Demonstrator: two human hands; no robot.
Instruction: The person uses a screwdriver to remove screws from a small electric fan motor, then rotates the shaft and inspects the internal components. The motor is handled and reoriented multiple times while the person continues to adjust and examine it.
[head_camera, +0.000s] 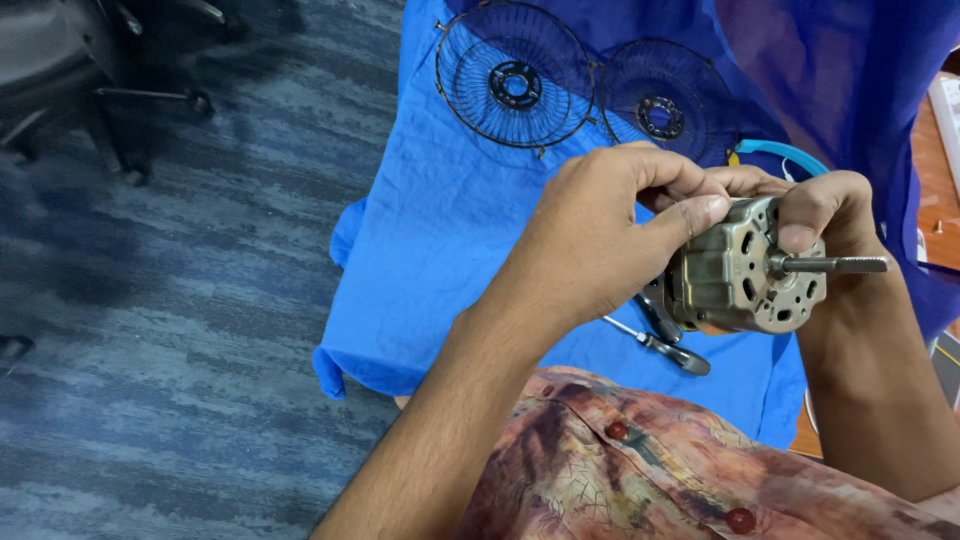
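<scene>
Both hands hold a small metal fan motor with a slotted, brass-coloured housing and a steel shaft (745, 275) up in the air, above the right part of a surface draped in bright blue cloth (450, 230). The left hand (600, 235) is curled over the rear of the housing, thumb pressed along its top edge. The right hand (825, 205) is closed on the front end, a fingertip resting at the base of the shaft, which points right.

Just below the motor, a metal hand tool with a slim handle (665, 345) lies on the cloth, partly hidden. At the far side rest two round black wire fan guards (515, 75), side by side, and a light blue curved plastic piece (785, 152) shows behind the right hand.

The motor looks heavy for its size and is held only by fingertips and thumb, so a loosened grip could drop it onto the tool or cloth. The cloth hangs loose over the left edge, and a tug on it could drag the guards off onto the carpeted floor (150, 300).
</scene>
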